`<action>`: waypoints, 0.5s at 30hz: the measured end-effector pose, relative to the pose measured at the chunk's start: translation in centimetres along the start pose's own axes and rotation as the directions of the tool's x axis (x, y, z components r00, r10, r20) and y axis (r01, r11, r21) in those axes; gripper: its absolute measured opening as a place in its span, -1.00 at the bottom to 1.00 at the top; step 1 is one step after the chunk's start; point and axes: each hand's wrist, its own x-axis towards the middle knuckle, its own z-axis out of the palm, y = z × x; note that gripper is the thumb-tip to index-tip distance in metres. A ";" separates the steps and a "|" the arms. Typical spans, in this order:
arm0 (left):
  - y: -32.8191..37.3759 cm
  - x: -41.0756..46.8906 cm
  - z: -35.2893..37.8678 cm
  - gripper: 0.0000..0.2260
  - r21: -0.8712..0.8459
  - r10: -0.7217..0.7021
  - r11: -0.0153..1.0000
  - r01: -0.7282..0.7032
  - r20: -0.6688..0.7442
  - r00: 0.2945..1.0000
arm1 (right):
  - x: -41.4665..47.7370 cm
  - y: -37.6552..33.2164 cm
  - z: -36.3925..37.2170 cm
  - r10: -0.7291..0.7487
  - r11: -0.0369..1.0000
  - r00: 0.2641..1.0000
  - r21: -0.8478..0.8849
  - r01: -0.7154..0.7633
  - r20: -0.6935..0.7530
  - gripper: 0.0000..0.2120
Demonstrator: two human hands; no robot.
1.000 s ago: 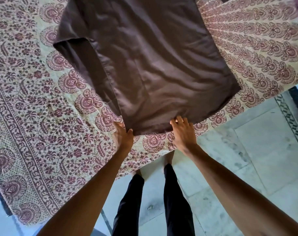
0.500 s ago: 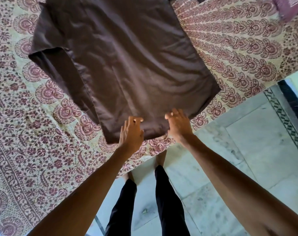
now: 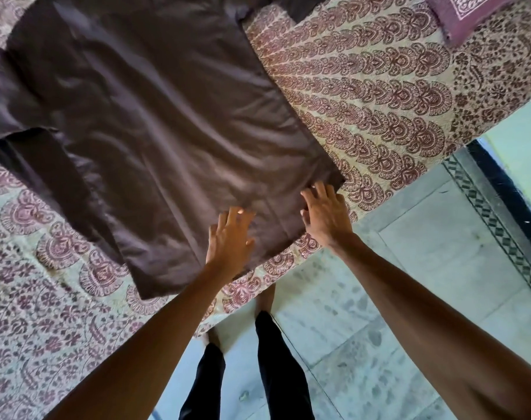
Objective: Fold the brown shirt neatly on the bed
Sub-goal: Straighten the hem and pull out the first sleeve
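Brown shirt (image 3: pixel 155 125) spread flat on the patterned bed (image 3: pixel 379 95), hem lying along the near edge; left hand (image 3: pixel 230 234) laid on the cloth just inside the hem, fingers straight; right hand (image 3: pixel 326 213) beside it at the hem's right corner, fingers fanned wide; nothing pinched in either. Thin, soft and light, to judge by the shallow creases and faint sheen (likely to slide a little on the bed and to wrinkle if dragged); no stiffness to rely on, so probably best taken by pinching the two hem corners or the side seams, then lifted and laid over rather than pushed. Long axis from hem to neck, running away from the near edge and slanting left; hem end nearest the hands, neck end at the top of the view and partly cut off; one short sleeve (image 3: pixel 31 165) sticking out to the left, not yet folded in.
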 end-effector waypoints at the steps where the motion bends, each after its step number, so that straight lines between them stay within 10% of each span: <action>1: 0.4 0.6 0.1 -0.47 0.086 0.007 0.996 -0.008 0.018 1.000 | 0.2 0.6 0.1 0.008 1.000 1.000 0.003 -0.008 0.011 -0.62; 4: 1.7 0.3 0.9 -0.51 0.163 0.046 0.985 -0.059 0.084 0.995 | -0.3 2.1 0.4 0.067 0.997 0.997 0.032 -0.069 0.042 -0.64; 9: 3.5 -0.8 0.8 -0.73 -0.182 0.143 0.979 -0.091 0.297 0.944 | 0.6 2.7 -1.4 0.150 0.988 0.982 -0.052 -0.144 0.116 -0.64; 15: 2.0 0.8 -0.8 -0.70 -0.226 -0.228 0.947 0.229 0.031 0.973 | 3.4 2.0 -2.5 0.110 0.992 0.983 0.052 -0.119 0.150 -0.38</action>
